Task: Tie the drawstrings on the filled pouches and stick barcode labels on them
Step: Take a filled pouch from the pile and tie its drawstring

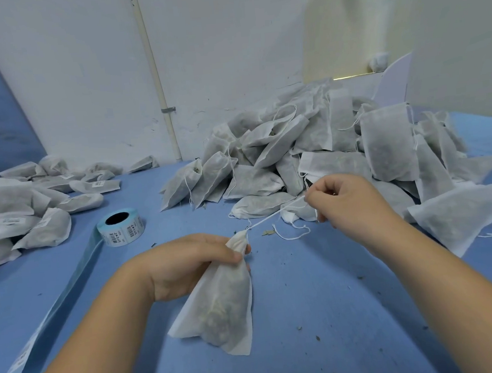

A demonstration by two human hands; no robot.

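Drawstring pulled tight on a filled pouch [224,305] over the blue bench [307,314].

The left hand [186,264] grips the pouch's gathered neck, fingers curled round it, and the body of the pouch hangs down between the forearms. The right hand [349,201] pinches the drawstring [273,215], which runs taut from the neck up to its closed fingers. A heap of pouches with loose strings [309,140] lies behind. Labelled pouches [19,204] lie far left, near a roll of barcode labels [121,227] with its backing strip [57,304] trailing off.

Label roll [121,227] shows barcodes; its print is unreadable.
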